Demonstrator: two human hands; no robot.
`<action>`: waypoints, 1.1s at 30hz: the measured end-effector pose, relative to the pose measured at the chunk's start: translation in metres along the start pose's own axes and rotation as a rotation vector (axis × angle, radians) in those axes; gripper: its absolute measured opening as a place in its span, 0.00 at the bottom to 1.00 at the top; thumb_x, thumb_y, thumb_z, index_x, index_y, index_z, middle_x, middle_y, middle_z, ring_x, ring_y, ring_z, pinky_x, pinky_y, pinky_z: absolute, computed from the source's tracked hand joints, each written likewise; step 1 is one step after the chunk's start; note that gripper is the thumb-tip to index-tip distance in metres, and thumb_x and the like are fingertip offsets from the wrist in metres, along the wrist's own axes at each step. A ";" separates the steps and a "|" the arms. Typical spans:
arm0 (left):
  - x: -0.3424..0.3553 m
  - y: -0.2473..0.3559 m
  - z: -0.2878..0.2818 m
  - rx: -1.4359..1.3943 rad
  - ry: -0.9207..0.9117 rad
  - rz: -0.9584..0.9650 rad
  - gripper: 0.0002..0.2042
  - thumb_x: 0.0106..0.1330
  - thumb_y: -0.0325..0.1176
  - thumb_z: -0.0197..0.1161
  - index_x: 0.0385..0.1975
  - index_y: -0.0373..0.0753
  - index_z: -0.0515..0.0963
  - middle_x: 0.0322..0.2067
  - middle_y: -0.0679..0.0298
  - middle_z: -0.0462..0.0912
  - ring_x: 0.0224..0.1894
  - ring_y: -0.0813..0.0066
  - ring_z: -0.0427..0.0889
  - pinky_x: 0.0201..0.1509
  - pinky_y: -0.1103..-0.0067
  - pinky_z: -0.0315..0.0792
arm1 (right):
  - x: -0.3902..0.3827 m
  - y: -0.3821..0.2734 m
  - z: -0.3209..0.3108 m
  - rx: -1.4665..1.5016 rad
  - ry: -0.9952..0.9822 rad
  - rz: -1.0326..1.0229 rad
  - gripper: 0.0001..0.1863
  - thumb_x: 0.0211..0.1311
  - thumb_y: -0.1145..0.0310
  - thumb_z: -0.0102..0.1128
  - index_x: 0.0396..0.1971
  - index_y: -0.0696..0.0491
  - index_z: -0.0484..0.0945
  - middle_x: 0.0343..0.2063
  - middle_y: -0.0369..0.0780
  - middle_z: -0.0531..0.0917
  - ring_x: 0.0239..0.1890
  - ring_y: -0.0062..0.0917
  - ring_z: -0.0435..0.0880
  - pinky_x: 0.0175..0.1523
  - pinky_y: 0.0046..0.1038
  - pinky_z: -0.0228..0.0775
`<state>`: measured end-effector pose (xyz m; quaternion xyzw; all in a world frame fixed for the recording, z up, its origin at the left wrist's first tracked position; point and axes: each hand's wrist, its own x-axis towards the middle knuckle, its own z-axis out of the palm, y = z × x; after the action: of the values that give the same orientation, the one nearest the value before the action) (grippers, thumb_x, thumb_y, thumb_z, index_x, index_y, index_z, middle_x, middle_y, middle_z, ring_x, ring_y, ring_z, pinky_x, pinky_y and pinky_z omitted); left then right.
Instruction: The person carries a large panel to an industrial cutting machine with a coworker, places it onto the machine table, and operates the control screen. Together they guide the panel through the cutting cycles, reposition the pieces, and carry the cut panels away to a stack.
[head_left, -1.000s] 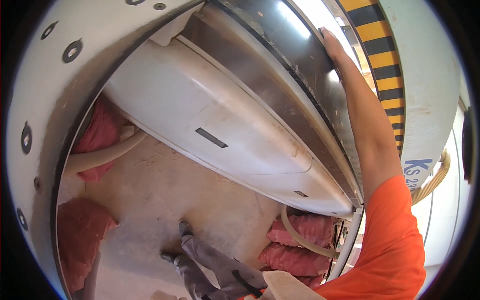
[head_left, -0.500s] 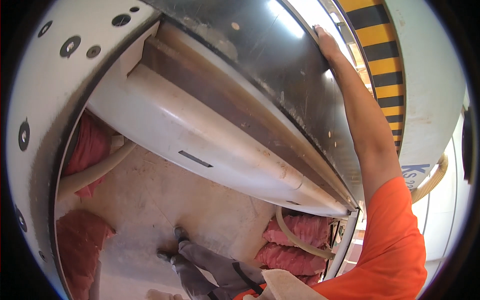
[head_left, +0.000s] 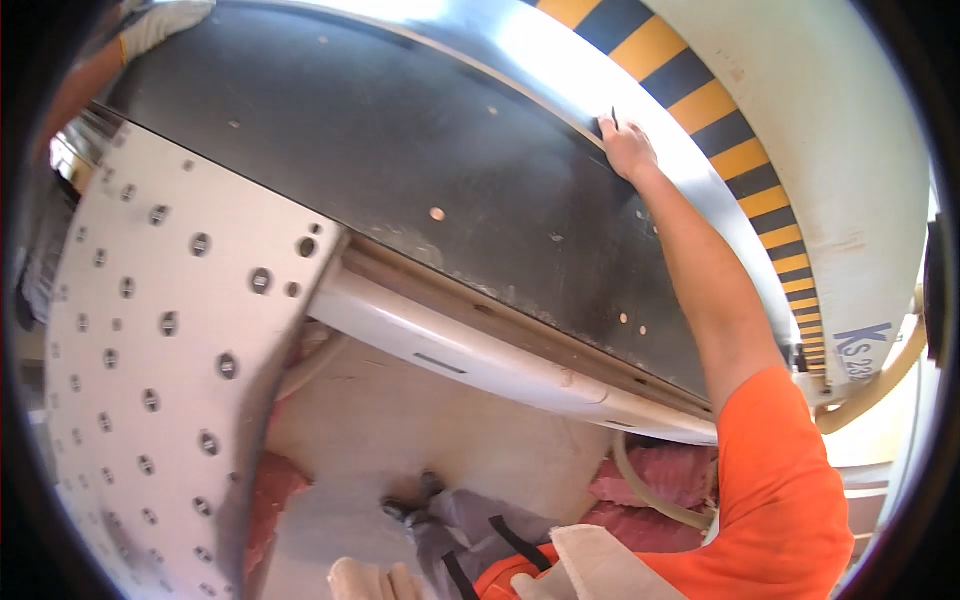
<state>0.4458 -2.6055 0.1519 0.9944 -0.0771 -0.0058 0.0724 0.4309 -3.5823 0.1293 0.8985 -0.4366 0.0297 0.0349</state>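
My bare right hand closes over the far edge of a long dark panel, at the seam with a bright, glossy strip. Something thin and dark shows at its fingertips, too small to name. Low in the picture, the fingers of my left hand, in a beige glove, show stretched out side by side with nothing visible in them. Its palm lies outside the picture. At the panel's far left end rests another person's gloved hand, its forearm coming in from the left.
A pale table with several dark round fittings stands left, under the panel's end. A white beam runs below the panel. Yellow-and-black stripes edge a pale machine housing. Reddish bags and a hose lie below right.
The view has swung left, bringing in more of the pale table and the other person's gloved hand. My right hand keeps its place on the panel edge; my left glove shows more clearly.
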 end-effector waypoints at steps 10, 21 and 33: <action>0.020 0.024 -0.003 0.008 0.088 0.056 0.28 0.74 0.43 0.48 0.68 0.29 0.61 0.72 0.47 0.54 0.74 0.49 0.52 0.76 0.60 0.45 | -0.030 -0.021 -0.043 0.057 0.082 0.017 0.36 0.69 0.45 0.40 0.66 0.59 0.64 0.65 0.51 0.68 0.68 0.41 0.65 0.73 0.38 0.52; 0.016 0.033 -0.020 -0.027 0.113 -0.018 0.29 0.66 0.38 0.56 0.64 0.25 0.65 0.71 0.45 0.56 0.74 0.46 0.52 0.75 0.54 0.43 | -0.083 -0.171 -0.081 1.808 -0.476 0.591 0.13 0.67 0.65 0.54 0.40 0.60 0.78 0.31 0.45 0.85 0.31 0.31 0.87 0.40 0.33 0.82; 0.025 0.052 -0.033 -0.109 0.093 -0.082 0.31 0.59 0.42 0.61 0.58 0.24 0.70 0.70 0.43 0.56 0.74 0.43 0.51 0.75 0.54 0.43 | -0.013 -0.176 -0.055 1.880 -0.340 1.093 0.13 0.70 0.72 0.42 0.33 0.61 0.78 0.29 0.42 0.86 0.29 0.25 0.87 0.32 0.22 0.82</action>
<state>0.4635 -2.6559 0.1920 0.9905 -0.0324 0.0330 0.1298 0.5601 -3.4586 0.1760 0.2442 -0.5778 0.2378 -0.7416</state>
